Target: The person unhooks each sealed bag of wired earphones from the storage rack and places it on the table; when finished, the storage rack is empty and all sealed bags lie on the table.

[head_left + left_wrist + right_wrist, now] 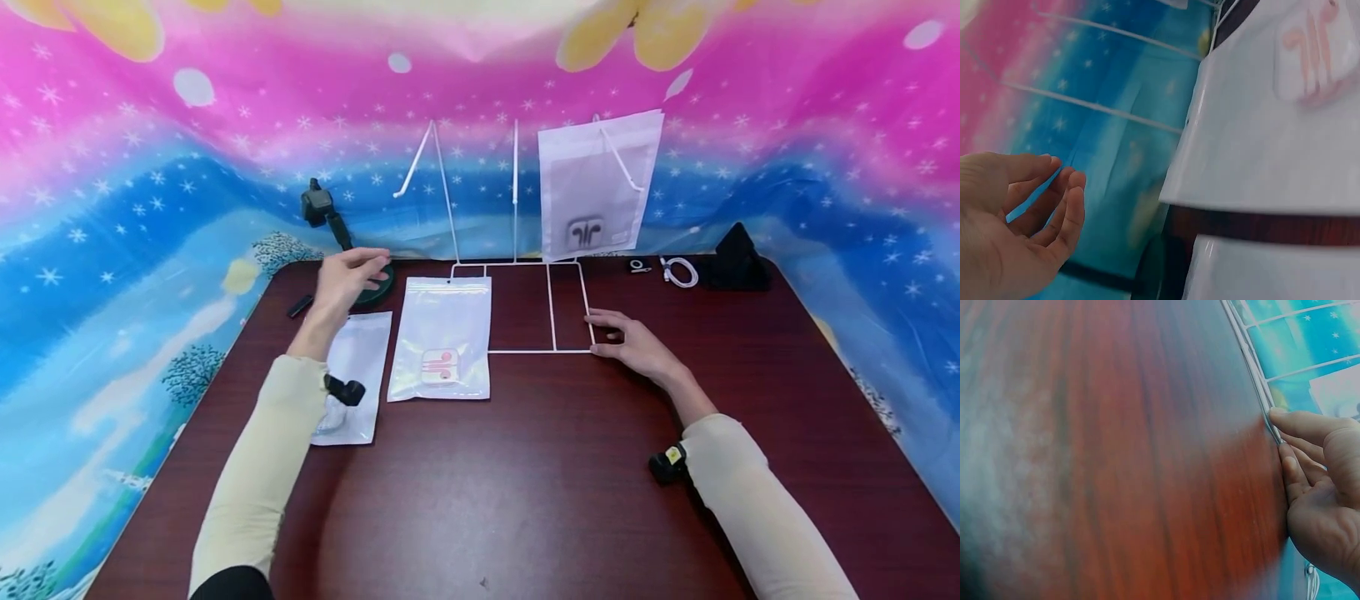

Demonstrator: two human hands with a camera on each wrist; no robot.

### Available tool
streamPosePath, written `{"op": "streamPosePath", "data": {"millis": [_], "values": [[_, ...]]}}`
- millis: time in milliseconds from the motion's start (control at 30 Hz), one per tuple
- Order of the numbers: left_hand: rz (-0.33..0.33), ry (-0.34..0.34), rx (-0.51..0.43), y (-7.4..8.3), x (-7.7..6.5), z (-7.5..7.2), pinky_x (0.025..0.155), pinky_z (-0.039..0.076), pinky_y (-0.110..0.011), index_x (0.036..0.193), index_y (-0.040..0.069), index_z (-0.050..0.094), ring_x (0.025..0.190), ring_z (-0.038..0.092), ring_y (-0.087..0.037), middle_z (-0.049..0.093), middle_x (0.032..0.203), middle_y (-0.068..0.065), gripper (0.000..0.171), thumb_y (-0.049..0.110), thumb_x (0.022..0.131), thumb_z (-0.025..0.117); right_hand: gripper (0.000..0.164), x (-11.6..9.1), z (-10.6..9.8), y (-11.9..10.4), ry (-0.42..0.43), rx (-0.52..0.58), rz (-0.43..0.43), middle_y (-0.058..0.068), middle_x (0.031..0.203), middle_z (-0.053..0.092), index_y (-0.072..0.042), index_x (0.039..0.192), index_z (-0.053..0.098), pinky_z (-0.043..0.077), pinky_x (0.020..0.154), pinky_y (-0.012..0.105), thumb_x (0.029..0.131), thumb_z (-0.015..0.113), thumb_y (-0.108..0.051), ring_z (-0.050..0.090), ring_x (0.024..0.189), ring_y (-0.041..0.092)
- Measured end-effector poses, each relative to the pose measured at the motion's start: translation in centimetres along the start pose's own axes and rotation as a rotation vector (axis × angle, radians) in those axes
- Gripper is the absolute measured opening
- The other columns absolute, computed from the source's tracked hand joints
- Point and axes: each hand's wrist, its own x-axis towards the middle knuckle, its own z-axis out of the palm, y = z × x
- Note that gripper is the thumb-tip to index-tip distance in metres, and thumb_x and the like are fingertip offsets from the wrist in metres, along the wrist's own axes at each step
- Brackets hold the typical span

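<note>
A white wire display rack (553, 310) stands at the back of the table, with hooked arms rising from its base. My right hand (636, 345) holds the front right corner of that base, thumb and fingers at the wire (1265, 403). My left hand (347, 279) is raised left of the rack, fingers loosely bent and holding nothing (1035, 219). Below and right of it lies a white zip pouch with pink earphones (442, 321), covering the base's left part. A similar pouch with dark earphones (600, 175) hangs from the right hook.
Another white pouch (363, 358) lies partly under my left forearm. Behind my left hand is a black stand (318, 207) with a round base. At the back right are a coiled white cable (680, 272), a small dark gadget (639, 265) and a black holder (737, 262).
</note>
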Motion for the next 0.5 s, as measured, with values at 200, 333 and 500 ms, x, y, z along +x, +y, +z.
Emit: {"op": "streamPosePath", "data": {"millis": [200,333,500], "values": [[-0.043,-0.051,-0.021,0.6,1.3,4.9,0.099,0.056,-0.046,0.130,0.010,0.073,0.110,0.069,-0.032,0.070,0.130,-0.011,0.031,0.026,0.105,0.064,0.054,0.1,0.1,0.5,0.007,-0.021,0.001,0.019,0.163,0.039,0.003,0.147,0.054,0.039,0.114,0.055,0.097,0.071,-0.004,0.039,0.146,0.038],[-0.071,-0.066,-0.001,0.5,1.7,7.0,0.098,0.057,-0.041,0.129,0.009,0.073,0.106,0.070,-0.027,0.069,0.130,-0.010,0.030,0.025,0.106,0.062,0.054,0.2,0.2,0.5,0.000,-0.028,-0.003,0.019,0.163,0.039,0.002,0.148,0.054,0.038,0.114,0.055,0.097,0.071,-0.006,0.038,0.147,0.037],[-0.088,-0.056,0.042,0.2,2.4,8.8,0.096,0.058,-0.041,0.129,0.008,0.073,0.105,0.070,-0.029,0.069,0.128,-0.012,0.028,0.022,0.106,0.062,0.054,0.3,0.2,0.4,0.001,-0.006,-0.004,0.020,0.162,0.039,0.003,0.147,0.054,0.038,0.115,0.056,0.097,0.071,-0.003,0.036,0.149,0.037]]}}
